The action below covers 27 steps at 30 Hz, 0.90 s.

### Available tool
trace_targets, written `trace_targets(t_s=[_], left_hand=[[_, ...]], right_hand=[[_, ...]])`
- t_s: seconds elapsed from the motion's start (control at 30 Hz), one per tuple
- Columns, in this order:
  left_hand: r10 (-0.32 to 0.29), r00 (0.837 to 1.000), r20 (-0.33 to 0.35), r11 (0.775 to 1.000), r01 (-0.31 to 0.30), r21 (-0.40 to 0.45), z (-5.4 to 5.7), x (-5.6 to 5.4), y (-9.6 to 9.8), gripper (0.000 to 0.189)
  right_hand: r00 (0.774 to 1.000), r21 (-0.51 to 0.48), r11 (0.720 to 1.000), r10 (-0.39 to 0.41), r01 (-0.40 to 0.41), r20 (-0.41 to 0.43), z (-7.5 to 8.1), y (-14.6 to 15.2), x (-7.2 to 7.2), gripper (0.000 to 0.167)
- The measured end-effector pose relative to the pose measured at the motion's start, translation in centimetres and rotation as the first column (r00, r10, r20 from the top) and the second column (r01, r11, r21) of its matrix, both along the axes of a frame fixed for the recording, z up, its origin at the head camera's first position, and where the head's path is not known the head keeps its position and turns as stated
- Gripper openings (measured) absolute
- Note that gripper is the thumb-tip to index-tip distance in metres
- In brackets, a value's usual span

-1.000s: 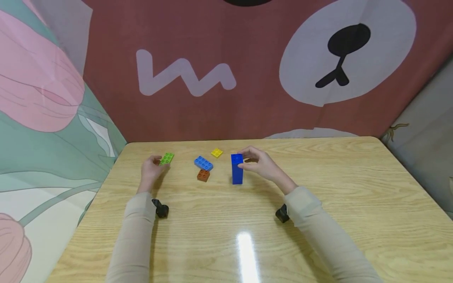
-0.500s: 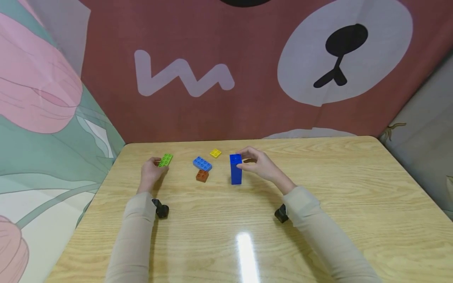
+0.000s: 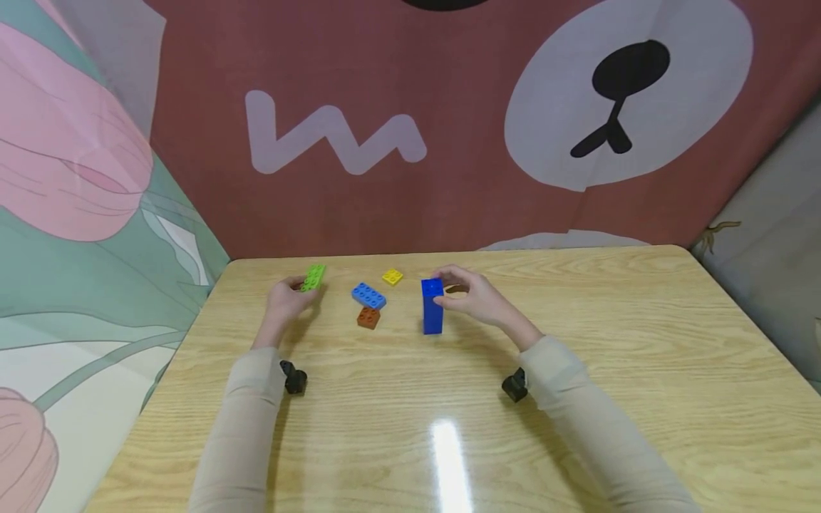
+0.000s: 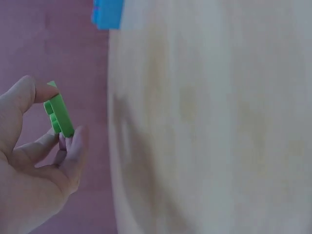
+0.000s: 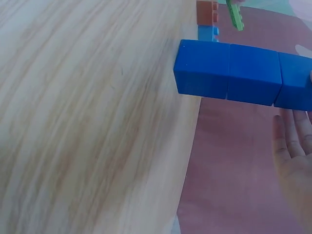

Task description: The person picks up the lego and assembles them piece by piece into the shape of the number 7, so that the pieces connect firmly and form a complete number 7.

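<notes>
My left hand (image 3: 286,303) pinches a flat light-green toy brick (image 3: 313,278) between thumb and fingers. In the left wrist view the green brick (image 4: 60,113) is tilted on edge and raised off the tabletop. At the middle of the table stands an upright dark-blue tower (image 3: 432,315). The right wrist view shows the tower (image 5: 226,73) as 3 stacked blue blocks. My right hand (image 3: 477,298) grips its top block from the right side, with the thumb on the near side.
Between the hands lie a blue brick (image 3: 368,295), a brown brick (image 3: 368,318) close in front of it, and a small yellow brick (image 3: 393,276) farther back. A printed cloth (image 3: 462,199) hangs behind the wooden table (image 3: 641,342).
My left hand has moved up and a little to the right, carrying the green brick with it. My right hand and the blue tower have stayed almost in place.
</notes>
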<state>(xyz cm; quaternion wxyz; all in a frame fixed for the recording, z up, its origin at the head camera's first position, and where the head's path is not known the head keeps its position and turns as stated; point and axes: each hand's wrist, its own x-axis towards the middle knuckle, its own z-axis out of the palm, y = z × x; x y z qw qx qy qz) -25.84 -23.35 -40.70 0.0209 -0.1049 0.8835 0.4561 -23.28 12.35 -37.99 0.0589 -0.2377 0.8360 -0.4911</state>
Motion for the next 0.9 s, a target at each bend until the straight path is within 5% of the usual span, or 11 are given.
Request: trace_targets(t_s=[0.53, 0.7, 0.9], left_hand=[[-0.152, 0.986, -0.069, 0.977, 0.16, 0.143, 4.4, 0.5, 5.7, 0.056], [-0.247, 0.963, -0.106, 0.952, 0.261, 0.161, 5.9, 1.6, 8.0, 0.051], [-0.35, 0.925, -0.151, 0.92, 0.369, 0.133, 6.2, 2.6, 10.2, 0.047]], right_hand=[[0.999, 0.007, 1.0, -0.003, 0.003, 0.044, 0.1, 1.8, -0.4, 0.041], [0.999, -0.01, 1.0, -0.005, 0.005, 0.043, 0.0, 1.9, -0.3, 0.042], [0.999, -0.023, 1.0, -0.008, 0.009, 0.031, -0.2, 1.9, -0.4, 0.044]])
